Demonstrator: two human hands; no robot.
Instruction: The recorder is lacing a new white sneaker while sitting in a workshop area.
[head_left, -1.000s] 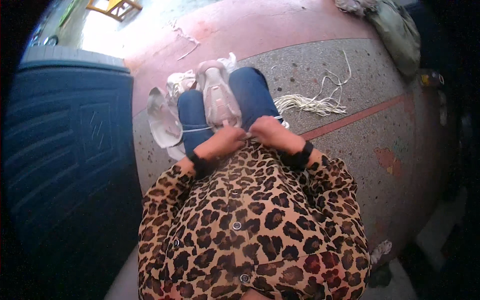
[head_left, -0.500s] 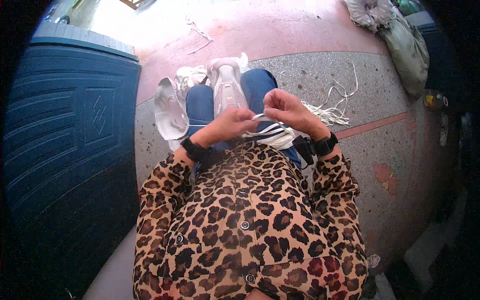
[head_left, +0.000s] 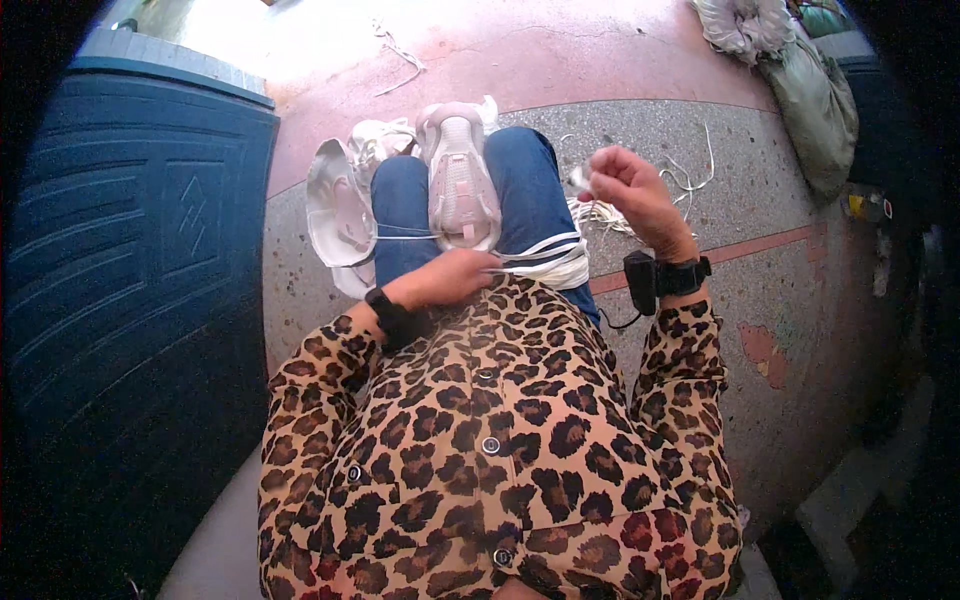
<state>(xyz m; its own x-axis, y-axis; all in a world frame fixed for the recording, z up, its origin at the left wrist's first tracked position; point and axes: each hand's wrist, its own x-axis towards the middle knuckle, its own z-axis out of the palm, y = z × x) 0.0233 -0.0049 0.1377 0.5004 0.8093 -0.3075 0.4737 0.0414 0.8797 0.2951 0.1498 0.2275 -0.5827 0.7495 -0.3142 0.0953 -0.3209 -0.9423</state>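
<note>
between the knees: pale pink-and-white shoe (head_left: 463, 200), lengthwise between the legs of the blue jeans (head_left: 528, 180), rounded far end pointing away from the body.
shoe surface: whitish textured panel down the middle, pinkish edging around it, small pink tabs along the centre line.
thin white cord (head_left: 405, 237): crosses the left thigh, reaching the shoe's near end.
white laces (head_left: 555, 262): several strands side by side, draped over the right thigh, drawing together toward the lap.
left hand (head_left: 455, 277): low at the lap, palm down, back of the hand upward, forearm slanting inward; fingers bent, tips beside the lap end of the laces; cannot tell whether they grip a strand.
right hand (head_left: 630, 185): raised out past the right knee, well apart from the left, wrist bent up; fingers pinched narrow on a small white piece (head_left: 580, 178), blurred, exact kind unclear.
left of the knees: open whitish shoe upper (head_left: 335, 205) on the speckled floor (head_left: 720, 230).
right of the knees: loose pile of white cord (head_left: 605, 217) on the floor, partly behind the right hand.
</note>
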